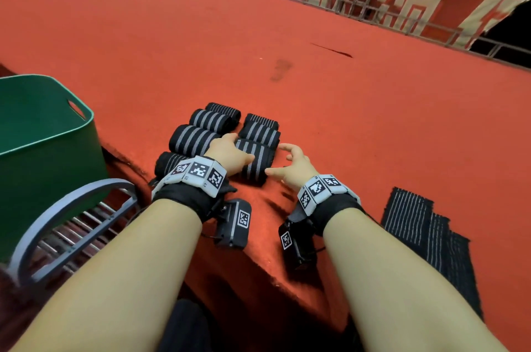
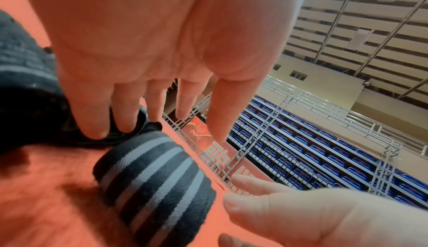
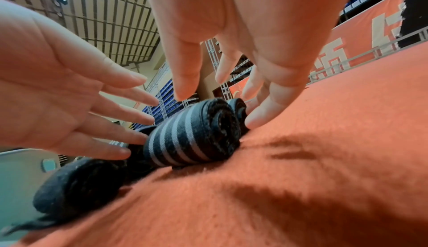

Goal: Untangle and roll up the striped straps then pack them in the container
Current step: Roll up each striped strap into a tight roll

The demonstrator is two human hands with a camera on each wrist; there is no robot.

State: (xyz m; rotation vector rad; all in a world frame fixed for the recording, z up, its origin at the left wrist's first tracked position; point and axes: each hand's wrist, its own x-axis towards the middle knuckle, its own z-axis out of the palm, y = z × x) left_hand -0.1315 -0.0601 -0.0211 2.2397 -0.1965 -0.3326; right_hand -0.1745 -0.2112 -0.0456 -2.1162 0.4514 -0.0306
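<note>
- The rolling step looks nearly done, as a judgement: seven rolled straps lie on the red cloth surface (image 1: pixel 316 98) in two columns, and none is in the green container (image 1: pixel 43 133) as far as its visible inside shows.
- The nearest rolled strap (image 1: pixel 254 162) of the right-hand column is the landmark. It lies on its side on the cloth, its long axis running left to right as the person sees it, its stripes wrapping round the roll across that axis. In the right wrist view its coiled end (image 3: pixel 222 122) faces the camera.
- The left hand (image 1: pixel 230 154) lies over the left end of this roll, fingers straight and slightly spread, not curled round it; in the left wrist view the fingertips (image 2: pixel 92 122) press down on the dark roll just left of the landmark.
- The right hand (image 1: pixel 293 163) sits just right of the roll, fingers spread and relaxed, holding nothing; in the right wrist view one fingertip (image 3: pixel 259 119) reaches the cloth beside the roll's coiled end.
- Two or more flat striped straps (image 1: pixel 416 225) lie well to the right of the landmark and nearer the person, unrolled, long axis running towards the near table edge.
- The container stands well to the left of the landmark, at the table's edge.
- The next move probably calls for either taking a flat strap to roll, or closing both hands on rolls and carrying them left into the container without letting them uncoil.
</note>
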